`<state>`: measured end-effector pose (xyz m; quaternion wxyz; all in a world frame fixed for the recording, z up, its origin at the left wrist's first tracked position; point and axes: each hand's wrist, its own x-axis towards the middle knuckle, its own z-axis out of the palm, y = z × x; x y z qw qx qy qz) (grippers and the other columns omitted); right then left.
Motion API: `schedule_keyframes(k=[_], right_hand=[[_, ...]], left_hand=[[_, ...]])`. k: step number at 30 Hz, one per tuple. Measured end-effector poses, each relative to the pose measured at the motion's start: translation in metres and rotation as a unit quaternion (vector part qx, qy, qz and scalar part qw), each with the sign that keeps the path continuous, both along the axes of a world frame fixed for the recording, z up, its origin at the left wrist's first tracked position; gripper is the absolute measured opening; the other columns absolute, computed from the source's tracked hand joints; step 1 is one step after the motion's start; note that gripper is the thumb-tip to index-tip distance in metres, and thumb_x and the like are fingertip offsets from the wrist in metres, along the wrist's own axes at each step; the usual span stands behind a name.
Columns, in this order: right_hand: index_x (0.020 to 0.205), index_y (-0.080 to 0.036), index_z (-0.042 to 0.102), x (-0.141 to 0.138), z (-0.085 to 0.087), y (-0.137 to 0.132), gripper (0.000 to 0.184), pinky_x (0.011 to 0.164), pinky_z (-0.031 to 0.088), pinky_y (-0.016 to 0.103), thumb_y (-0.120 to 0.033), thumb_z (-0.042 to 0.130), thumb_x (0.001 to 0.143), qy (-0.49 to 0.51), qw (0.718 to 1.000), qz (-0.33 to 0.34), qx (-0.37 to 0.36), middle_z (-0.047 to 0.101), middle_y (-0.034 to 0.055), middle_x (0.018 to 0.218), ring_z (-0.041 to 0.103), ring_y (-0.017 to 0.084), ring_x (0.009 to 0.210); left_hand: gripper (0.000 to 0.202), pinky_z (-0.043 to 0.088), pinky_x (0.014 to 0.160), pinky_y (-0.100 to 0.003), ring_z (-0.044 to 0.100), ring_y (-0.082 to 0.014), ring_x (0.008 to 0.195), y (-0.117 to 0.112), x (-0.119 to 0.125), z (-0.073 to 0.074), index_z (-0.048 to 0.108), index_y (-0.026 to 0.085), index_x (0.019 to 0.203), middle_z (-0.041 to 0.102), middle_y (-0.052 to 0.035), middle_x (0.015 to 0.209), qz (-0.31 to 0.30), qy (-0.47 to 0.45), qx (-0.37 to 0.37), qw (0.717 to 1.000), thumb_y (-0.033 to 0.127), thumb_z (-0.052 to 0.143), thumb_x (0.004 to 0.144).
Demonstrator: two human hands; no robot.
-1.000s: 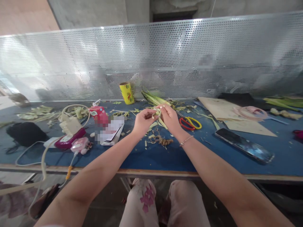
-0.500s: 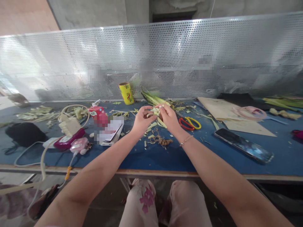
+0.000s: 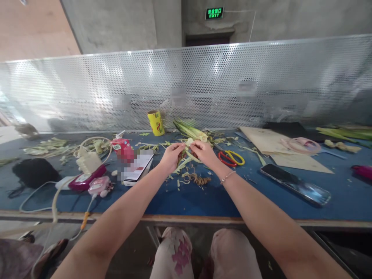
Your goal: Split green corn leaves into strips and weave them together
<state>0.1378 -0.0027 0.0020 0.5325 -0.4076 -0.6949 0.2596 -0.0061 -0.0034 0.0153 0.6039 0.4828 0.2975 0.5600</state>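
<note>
Over the middle of the blue table, my left hand (image 3: 174, 155) and my right hand (image 3: 202, 150) meet with fingers pinched on a small pale, flower-like piece of plant strip (image 3: 188, 143). The exact shape between the fingertips is partly hidden. Just behind them lies a bundle of long green and pale leaves (image 3: 190, 130). Pale scraps (image 3: 178, 168) are strewn under my hands. Nearer me rests a tangle of brown strands (image 3: 200, 179). Scissors with red and yellow handles (image 3: 231, 159) lie right of my right hand.
A yellow roll (image 3: 156, 123) stands near the perforated metal screen (image 3: 186, 77). Leftward are a red carton (image 3: 122, 149), a phone on a white box (image 3: 138, 166), cables and a black pouch (image 3: 35, 174). A dark phone (image 3: 295, 184) and cardboard (image 3: 261, 140) lie rightward.
The view has tilted up, so an exit sign shows now. My left fingers have closed in beside the plant piece, and my right hand has turned slightly; both stay together.
</note>
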Motion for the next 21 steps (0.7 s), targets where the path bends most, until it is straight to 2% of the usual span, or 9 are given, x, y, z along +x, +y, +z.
schedule_keyframes(k=[7, 11, 14, 21], right_hand=[[0.072, -0.017, 0.059, 0.003, -0.002, 0.005, 0.02, 0.053, 0.038, 0.024, -0.036, 0.055, 0.077, -0.043, 0.999, 0.015, 0.03, 0.056, -0.0014, 0.062, 0.048, 0.01, 0.054], [0.071, -0.017, 0.058, 0.004, -0.005, 0.008, 0.017, 0.057, 0.039, 0.025, -0.033, 0.054, 0.076, -0.059, 0.998, 0.008, 0.037, 0.055, -0.0018, 0.062, 0.048, 0.011, 0.056], [0.073, -0.017, 0.058, 0.004, -0.005, 0.008, 0.017, 0.06, 0.04, 0.027, -0.033, 0.053, 0.077, -0.069, 0.997, 0.0, 0.04, 0.056, -0.0011, 0.063, 0.049, 0.012, 0.058], [0.079, -0.018, 0.056, 0.003, -0.006, 0.011, 0.017, 0.063, 0.044, 0.03, -0.034, 0.05, 0.08, -0.048, 0.998, -0.018, 0.03, 0.056, -0.0007, 0.064, 0.054, 0.014, 0.06]], left_hand=[[0.028, 0.043, 0.049, -0.019, 0.048, -0.0051, 0.046, 0.009, -0.003, -0.003, 0.053, 0.016, 0.064, 0.05, 0.0051, 0.055, 0.067, 0.029, -0.013, 0.997, 0.031, 0.076, 0.057], [0.024, 0.046, 0.05, -0.022, 0.053, -0.0079, 0.05, 0.011, -0.005, 0.0, 0.048, 0.017, 0.065, 0.057, 0.0023, 0.06, 0.072, 0.015, -0.033, 0.997, 0.03, 0.069, 0.064], [0.02, 0.047, 0.05, -0.023, 0.053, -0.0086, 0.049, 0.014, -0.007, -0.001, 0.048, 0.018, 0.066, 0.057, 0.0016, 0.06, 0.078, 0.015, -0.026, 0.997, 0.029, 0.065, 0.066], [0.02, 0.041, 0.047, -0.021, 0.05, -0.0074, 0.047, 0.017, -0.01, -0.004, 0.054, 0.016, 0.064, 0.057, 0.0012, 0.058, 0.072, 0.07, 0.024, 0.995, 0.026, 0.069, 0.057]])
